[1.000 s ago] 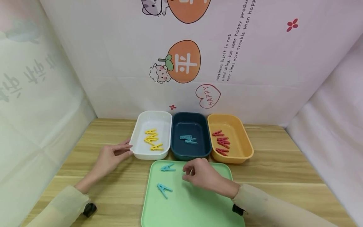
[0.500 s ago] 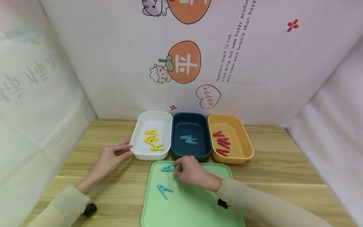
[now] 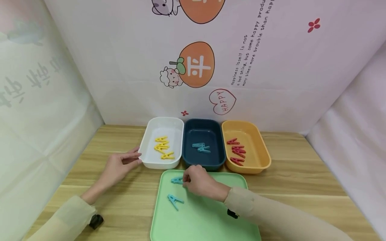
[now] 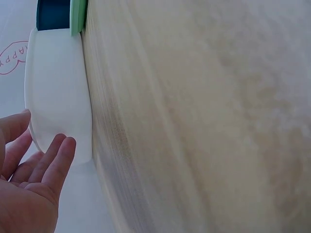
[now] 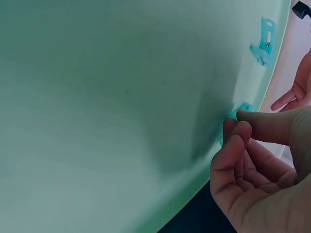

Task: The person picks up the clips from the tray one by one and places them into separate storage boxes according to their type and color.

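Observation:
My right hand (image 3: 199, 180) reaches low over the green tray (image 3: 205, 221). Its thumb and index finger pinch one end of a light blue clothespin (image 3: 176, 180) near the tray's far left corner; the fingers partly hide it, also in the right wrist view. Closer to me on the tray lies a second blue clothespin (image 3: 174, 202), standing out in the right wrist view too. At the left, my left hand (image 3: 119, 167) touches the side of the white box (image 3: 161, 165) with extended fingertips. Several yellow clothespins (image 3: 161, 146) lie inside that box.
Beside the white box stand a dark blue box (image 3: 203, 129) holding blue clothespins (image 3: 202, 149) and a yellow-orange box (image 3: 256, 150) with several red clothespins (image 3: 238, 151). All three line the back of the wooden table (image 3: 289, 187), against a printed cloth (image 3: 135, 67).
My right hand has moved left across the tray to the farther blue clothespin and closed finger and thumb on its end. The left hand stays at the white box.

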Demonstrator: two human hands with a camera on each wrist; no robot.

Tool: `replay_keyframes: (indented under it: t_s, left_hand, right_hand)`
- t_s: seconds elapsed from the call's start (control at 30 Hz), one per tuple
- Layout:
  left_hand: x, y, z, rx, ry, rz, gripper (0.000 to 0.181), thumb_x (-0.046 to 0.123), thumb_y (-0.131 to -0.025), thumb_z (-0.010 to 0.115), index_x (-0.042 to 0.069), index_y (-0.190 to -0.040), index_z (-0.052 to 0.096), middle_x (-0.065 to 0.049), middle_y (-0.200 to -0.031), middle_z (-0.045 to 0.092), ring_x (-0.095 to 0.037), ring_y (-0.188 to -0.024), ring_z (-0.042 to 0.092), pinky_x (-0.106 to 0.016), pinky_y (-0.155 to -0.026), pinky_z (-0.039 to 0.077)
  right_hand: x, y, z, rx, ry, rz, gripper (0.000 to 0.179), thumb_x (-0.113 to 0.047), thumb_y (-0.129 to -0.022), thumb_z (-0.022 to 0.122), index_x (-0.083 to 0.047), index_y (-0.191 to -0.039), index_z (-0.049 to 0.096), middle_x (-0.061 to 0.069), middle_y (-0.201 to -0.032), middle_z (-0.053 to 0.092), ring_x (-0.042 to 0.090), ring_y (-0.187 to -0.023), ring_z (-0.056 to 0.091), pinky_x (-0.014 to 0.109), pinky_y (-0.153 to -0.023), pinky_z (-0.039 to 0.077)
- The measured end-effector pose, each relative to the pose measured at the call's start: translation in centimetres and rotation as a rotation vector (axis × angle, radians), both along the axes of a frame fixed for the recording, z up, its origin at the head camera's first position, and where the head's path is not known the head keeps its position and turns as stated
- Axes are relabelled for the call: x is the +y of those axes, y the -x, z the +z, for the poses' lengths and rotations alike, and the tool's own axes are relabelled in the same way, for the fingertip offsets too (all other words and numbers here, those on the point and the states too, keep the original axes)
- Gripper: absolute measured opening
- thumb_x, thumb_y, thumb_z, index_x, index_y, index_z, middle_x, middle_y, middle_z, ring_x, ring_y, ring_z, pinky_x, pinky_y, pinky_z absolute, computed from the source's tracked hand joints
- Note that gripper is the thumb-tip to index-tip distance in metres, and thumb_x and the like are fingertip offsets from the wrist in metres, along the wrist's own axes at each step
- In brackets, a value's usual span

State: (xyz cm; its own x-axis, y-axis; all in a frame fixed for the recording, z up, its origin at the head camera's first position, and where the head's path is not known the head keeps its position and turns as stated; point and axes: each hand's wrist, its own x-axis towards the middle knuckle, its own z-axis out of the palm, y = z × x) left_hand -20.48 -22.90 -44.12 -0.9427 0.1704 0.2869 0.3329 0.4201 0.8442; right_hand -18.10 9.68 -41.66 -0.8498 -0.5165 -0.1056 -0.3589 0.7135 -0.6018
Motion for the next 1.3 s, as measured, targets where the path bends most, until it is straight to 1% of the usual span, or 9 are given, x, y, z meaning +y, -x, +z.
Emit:
replay_keyframes:
  t_s: [0.2,0.27,0.37,0.47,0.57,0.67,0.9,1.13,1.3]
  left_hand:
    - [-0.1,-0.1,0.1,0.007,0.014,0.01,0.031,0.011,-0.094,0.083,-0.005,-0.12,0.077,-0.018,-0.142,0.063,-0.032,-0.112,0.072,-0.017,-0.081,0.059]
    - [-0.2,-0.2,0.1,0.009,0.023,0.016,0.031,0.012,-0.094,0.083,-0.004,-0.12,0.077,-0.017,-0.142,0.063,-0.032,-0.112,0.072,-0.017,-0.081,0.059]
    - [-0.2,-0.1,0.1,0.011,0.031,0.019,0.031,0.013,-0.094,0.083,-0.003,-0.12,0.077,-0.016,-0.142,0.064,-0.032,-0.113,0.072,-0.017,-0.081,0.059]
    - [-0.2,-0.1,0.1,0.009,0.038,0.018,0.031,0.014,-0.095,0.083,-0.003,-0.121,0.077,-0.016,-0.142,0.063,-0.032,-0.112,0.072,-0.017,-0.081,0.059]
    - [-0.2,-0.2,0.1,0.008,0.034,0.018,0.031,0.013,-0.094,0.083,-0.003,-0.12,0.077,-0.017,-0.142,0.063,-0.032,-0.112,0.072,-0.017,-0.08,0.059]
    - [-0.2,-0.2,0.1,0.011,0.028,0.009,0.03,0.011,-0.094,0.083,-0.004,-0.119,0.077,-0.018,-0.141,0.063,-0.032,-0.112,0.072,-0.017,-0.08,0.059]
    - [0.0,-0.1,0.1,0.012,0.019,0.004,0.031,0.013,-0.094,0.083,-0.003,-0.12,0.078,-0.017,-0.141,0.064,-0.031,-0.112,0.072,-0.017,-0.08,0.059]
    - [0.0,-0.1,0.1,0.01,0.022,0.004,0.031,0.012,-0.094,0.083,-0.004,-0.12,0.077,-0.017,-0.141,0.063,-0.031,-0.111,0.073,-0.017,-0.08,0.059]
    - [-0.1,-0.1,-0.1,0.012,0.023,0.002,0.03,0.012,-0.094,0.083,-0.004,-0.12,0.077,-0.017,-0.141,0.063,-0.031,-0.112,0.072,-0.017,-0.08,0.059]
  right_hand:
    - [1.2,-0.5,0.1,0.008,-0.003,0.006,0.011,-0.003,-0.091,0.082,-0.009,-0.083,0.078,-0.008,-0.072,0.065,0.01,-0.059,0.056,0.025,-0.057,0.051]
    - [1.7,-0.7,0.2,0.02,-0.009,0.004,0.009,-0.004,-0.091,0.083,-0.01,-0.085,0.078,-0.009,-0.074,0.065,0.01,-0.061,0.057,0.025,-0.059,0.052]
    - [2.1,-1.0,0.1,0.062,-0.022,-0.006,0.006,-0.006,-0.089,0.085,-0.007,-0.094,0.08,-0.005,-0.084,0.068,0.012,-0.073,0.06,0.028,-0.067,0.056]
    - [2.1,-1.2,0.1,0.099,-0.031,-0.012,0.022,-0.007,-0.088,0.086,-0.004,-0.109,0.08,0.002,-0.099,0.072,0.017,-0.091,0.065,0.033,-0.08,0.059]
    - [1.8,-1.2,0.0,0.086,-0.042,-0.012,0.033,-0.008,-0.087,0.086,-0.002,-0.119,0.078,0.006,-0.11,0.072,0.02,-0.101,0.067,0.037,-0.087,0.06]
    - [1.5,-1.2,-0.2,0.068,-0.057,-0.013,0.037,-0.009,-0.087,0.087,-0.002,-0.121,0.077,0.005,-0.11,0.072,0.018,-0.098,0.066,0.035,-0.085,0.06]
    - [1.7,-1.4,-0.4,0.105,-0.064,-0.01,0.03,-0.008,-0.086,0.088,-0.002,-0.114,0.08,0.004,-0.104,0.072,0.016,-0.092,0.065,0.031,-0.079,0.059]
    - [2.7,-1.7,-0.2,0.087,-0.106,-0.026,0.03,-0.007,-0.082,0.089,-0.003,-0.111,0.082,0.002,-0.101,0.072,0.014,-0.088,0.063,0.035,-0.078,0.06]
    - [3.1,-1.9,-0.3,0.094,-0.104,-0.026,0.03,-0.006,-0.081,0.089,-0.003,-0.11,0.082,0.003,-0.1,0.071,0.015,-0.088,0.063,0.036,-0.078,0.06]
